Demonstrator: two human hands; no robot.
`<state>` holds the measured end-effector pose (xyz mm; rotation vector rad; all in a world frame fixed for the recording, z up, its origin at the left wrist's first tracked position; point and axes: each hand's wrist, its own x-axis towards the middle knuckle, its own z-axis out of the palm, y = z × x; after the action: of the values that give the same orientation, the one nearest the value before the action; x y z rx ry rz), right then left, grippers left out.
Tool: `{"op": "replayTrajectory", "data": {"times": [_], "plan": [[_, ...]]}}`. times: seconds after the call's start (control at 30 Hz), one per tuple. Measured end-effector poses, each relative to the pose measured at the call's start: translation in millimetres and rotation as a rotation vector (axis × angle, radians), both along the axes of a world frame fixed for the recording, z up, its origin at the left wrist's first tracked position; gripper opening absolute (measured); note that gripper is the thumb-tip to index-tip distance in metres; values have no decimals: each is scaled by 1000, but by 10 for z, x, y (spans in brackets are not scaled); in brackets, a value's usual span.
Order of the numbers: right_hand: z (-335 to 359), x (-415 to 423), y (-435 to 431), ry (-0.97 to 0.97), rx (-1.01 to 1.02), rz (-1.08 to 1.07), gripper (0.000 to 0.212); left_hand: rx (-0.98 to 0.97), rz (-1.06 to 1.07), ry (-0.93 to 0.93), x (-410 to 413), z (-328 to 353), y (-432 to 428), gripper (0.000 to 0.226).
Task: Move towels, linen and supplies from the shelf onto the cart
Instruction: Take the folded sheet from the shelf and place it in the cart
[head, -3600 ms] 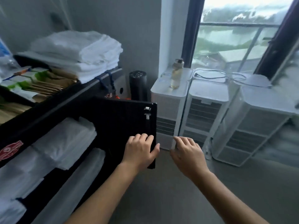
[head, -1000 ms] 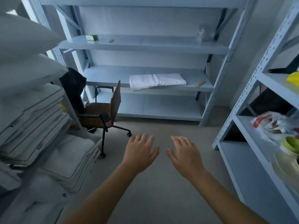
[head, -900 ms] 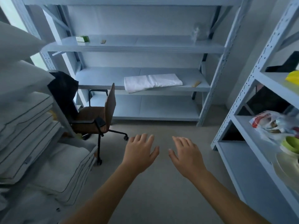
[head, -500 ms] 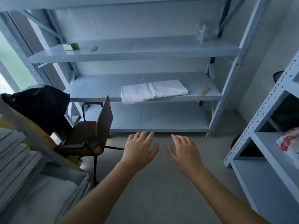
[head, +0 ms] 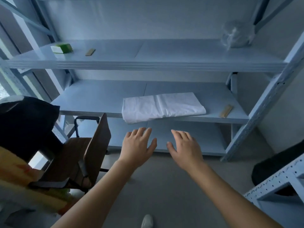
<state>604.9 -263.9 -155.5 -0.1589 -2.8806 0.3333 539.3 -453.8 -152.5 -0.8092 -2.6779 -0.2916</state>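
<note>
A folded white linen (head: pixel 162 106) lies on the middle board of the pale blue shelf (head: pixel 102 99), its left end hanging slightly over the front edge. My left hand (head: pixel 137 146) and my right hand (head: pixel 185 148) are stretched out side by side below and in front of the linen, fingers straight, holding nothing and apart from it. On the upper board sit a green and white box (head: pixel 61 48), a small tan strip (head: pixel 90 52) and a clear plastic bag (head: pixel 236 35). Another tan strip (head: pixel 226 111) lies right of the linen.
A brown office chair (head: pixel 92 150) stands at the left in front of the shelf, with a black bag (head: pixel 24 127) beside it. A second blue rack's corner (head: pixel 276 183) is at the lower right, a dark round object (head: pixel 278 165) behind it. Grey floor lies between.
I turned from the cart to the shelf and came closer; the shelf and linen now fill the view. Both hands stay outstretched and empty.
</note>
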Motion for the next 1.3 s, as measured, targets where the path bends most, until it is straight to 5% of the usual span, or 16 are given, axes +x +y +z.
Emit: {"op": "replayTrajectory", "data": {"times": [0.4, 0.6, 0.9, 1.3], "plan": [[-233, -2072, 1033, -54, -41, -160, 56, 25, -110, -75, -2321, -428, 1170, 49], [-604, -3086, 1739, -117, -128, -128, 49, 35, -4, -137, -3185, -809, 1756, 47], [-1088, -4318, 2349, -271, -184, -4, 56, -2, 164, -259, -3898, -1278, 2246, 48], [-1768, -4790, 2619, -289, -195, -98, 54, -7, 101, -331, -4511, -1969, 2433, 52]]}}
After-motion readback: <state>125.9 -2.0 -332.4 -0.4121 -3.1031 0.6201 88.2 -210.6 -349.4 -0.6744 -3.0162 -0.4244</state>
